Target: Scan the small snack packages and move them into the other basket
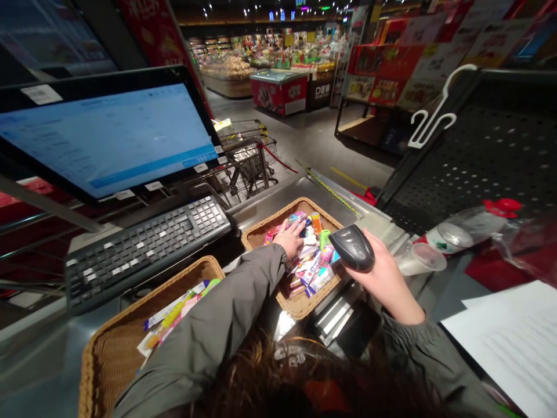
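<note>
My left hand (291, 237) reaches into a brown woven basket (295, 307) on the metal counter. Its fingers are spread over a pile of small, brightly wrapped packets (314, 270) and touch those at the far left part of the pile. What lies under the palm is hidden. A black handheld barcode scanner (353, 249) is gripped in my right hand (389, 284), above the basket's right side. Nearer to me on the left, a second woven basket (107, 360) holds several colourful packets (174, 316), partly covered by my left sleeve.
A monitor (113, 139) and a black keyboard (148, 249) stand at the left. On the right are a clear plastic cup (422, 259), a bottle with a red cap (465, 229) and paper sheets (509, 337). Shopping carts (250, 154) stand beyond the counter.
</note>
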Tool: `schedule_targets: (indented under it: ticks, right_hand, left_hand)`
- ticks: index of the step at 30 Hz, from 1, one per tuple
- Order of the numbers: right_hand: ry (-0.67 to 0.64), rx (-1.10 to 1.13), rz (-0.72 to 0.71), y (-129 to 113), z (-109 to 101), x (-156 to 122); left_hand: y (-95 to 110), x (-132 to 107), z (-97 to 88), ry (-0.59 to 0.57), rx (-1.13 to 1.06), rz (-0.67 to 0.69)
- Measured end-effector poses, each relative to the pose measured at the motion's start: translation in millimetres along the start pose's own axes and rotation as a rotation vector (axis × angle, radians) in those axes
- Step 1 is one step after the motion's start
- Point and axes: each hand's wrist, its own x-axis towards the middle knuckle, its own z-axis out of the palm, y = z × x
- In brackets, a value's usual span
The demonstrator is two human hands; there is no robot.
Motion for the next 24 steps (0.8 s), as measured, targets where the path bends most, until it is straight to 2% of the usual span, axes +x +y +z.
schedule_targets:
  ticks: [5,11,15,20,24]
  right_hand:
    - [-0.017,0.026,0.029,4.5,4.3,9.3]
    - [-0.043,0.068,0.076,3.0,9.1,15.3]
    - [-0.052,0.080,0.059,2.3,9.8,15.6]
    - [-0.032,0.077,0.035,-0.1,8.4,11.6]
    - [-0.003,0.071,0.007,-5.4,4.8,7.9]
  left_hand:
    - [-2.5,17.9,10.6,0.041,-0.017,-0.006]
    - [4.0,26.7,15.6,-0.007,-0.045,-0.001]
    - [-2.5,27.0,15.4,-0.051,-0.047,0.040]
    - [-9.7,22.1,11.6,-0.070,-0.038,0.084]
    - [1.1,16.5,-5.7,0.011,-0.061,0.128]
